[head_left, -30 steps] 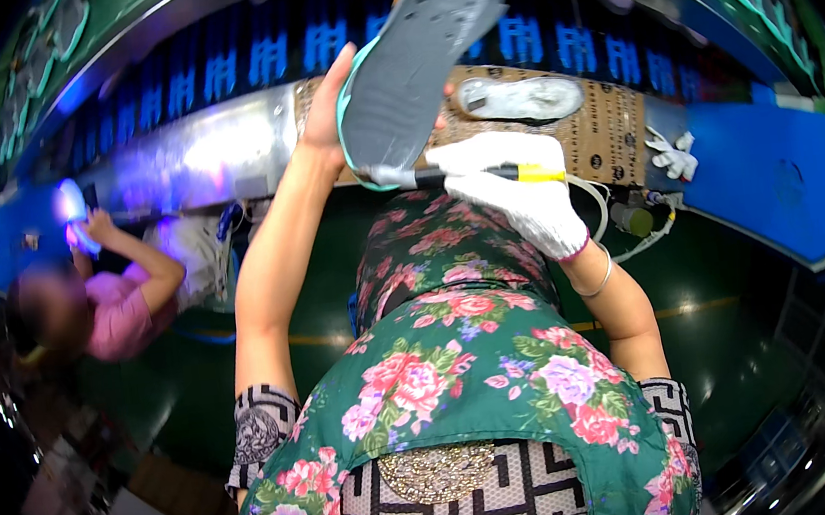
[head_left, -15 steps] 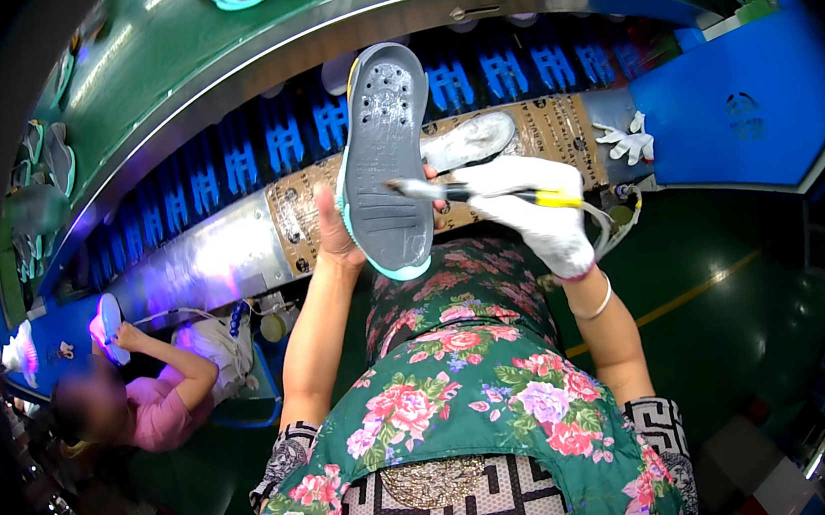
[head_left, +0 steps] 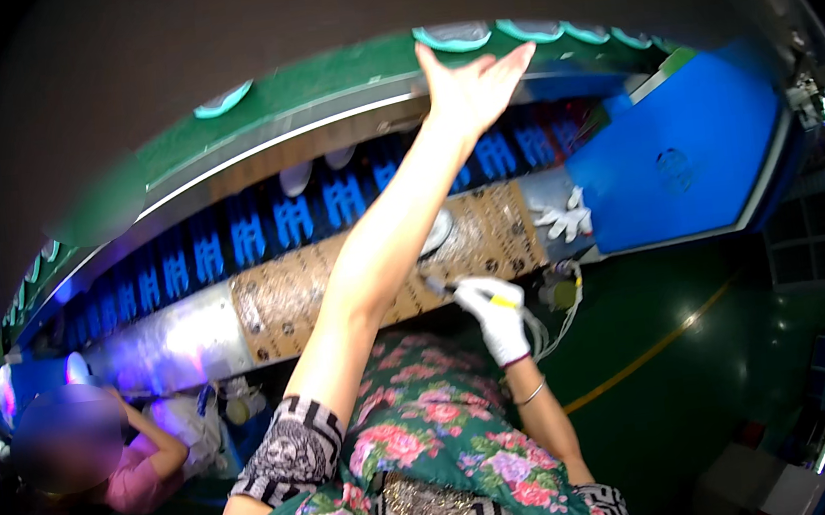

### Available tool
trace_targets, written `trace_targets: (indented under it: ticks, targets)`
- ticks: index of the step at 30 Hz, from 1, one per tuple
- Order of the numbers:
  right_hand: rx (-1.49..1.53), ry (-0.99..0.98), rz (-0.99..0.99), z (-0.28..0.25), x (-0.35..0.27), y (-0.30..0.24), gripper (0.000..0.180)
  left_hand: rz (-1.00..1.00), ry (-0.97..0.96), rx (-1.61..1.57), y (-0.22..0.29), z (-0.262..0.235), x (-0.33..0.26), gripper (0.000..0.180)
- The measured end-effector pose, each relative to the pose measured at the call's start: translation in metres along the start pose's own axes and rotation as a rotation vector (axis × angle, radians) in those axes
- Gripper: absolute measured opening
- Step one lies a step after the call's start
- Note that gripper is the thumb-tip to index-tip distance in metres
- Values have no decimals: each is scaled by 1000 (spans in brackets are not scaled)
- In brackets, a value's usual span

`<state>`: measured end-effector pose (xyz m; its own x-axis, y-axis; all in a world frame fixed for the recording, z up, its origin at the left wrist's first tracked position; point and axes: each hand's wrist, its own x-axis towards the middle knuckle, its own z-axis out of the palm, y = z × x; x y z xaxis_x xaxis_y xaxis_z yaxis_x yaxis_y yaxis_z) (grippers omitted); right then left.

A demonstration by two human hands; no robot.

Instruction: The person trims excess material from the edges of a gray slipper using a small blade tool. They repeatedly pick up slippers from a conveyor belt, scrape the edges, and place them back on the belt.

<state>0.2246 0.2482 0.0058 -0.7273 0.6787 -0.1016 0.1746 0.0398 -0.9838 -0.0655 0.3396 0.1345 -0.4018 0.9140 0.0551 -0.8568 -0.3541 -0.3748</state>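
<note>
My bare left hand (head_left: 477, 90) reaches far forward over the green belt, fingers spread and holding nothing. Just past its thumb lies a grey shoe sole with a turquoise edge (head_left: 453, 38); another such sole (head_left: 532, 31) is beyond the fingertips. In a white glove, my right hand (head_left: 495, 315) is closed around a brush (head_left: 448, 285) with a yellow band on its handle. The brush tip is over the cardboard-covered ledge (head_left: 282, 306). Close by, a whitish dish (head_left: 438, 232) is partly hidden behind my left forearm.
Blue slotted brackets (head_left: 247, 233) line the machine below the green belt (head_left: 333, 77). A spare white glove (head_left: 565, 216) lies on the ledge beside a blue panel (head_left: 674, 165). A co-worker in a pink top (head_left: 148, 466) sits at the left. More soles (head_left: 590, 34) lie along the belt.
My left hand has left the ledge for the belt and no longer holds the sole. My right hand, with the brush, has drawn back lower. The view has shifted.
</note>
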Motion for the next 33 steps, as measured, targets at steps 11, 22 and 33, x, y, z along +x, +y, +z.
trace_targets:
  ticks: [11, 22, 33]
  targets:
    - [136, -98, 189, 39, 4, 4, 16, 1523, 846, 2824, 214, 52, -147, 56]
    - [168, -188, 36, 81, 29, -5, 19, 1480, -62, 1915, 225, 74, -359, 31]
    - [257, -455, -222, 131, 34, -108, 19, 1068, 426, 1242, 168, -1, -453, 45]
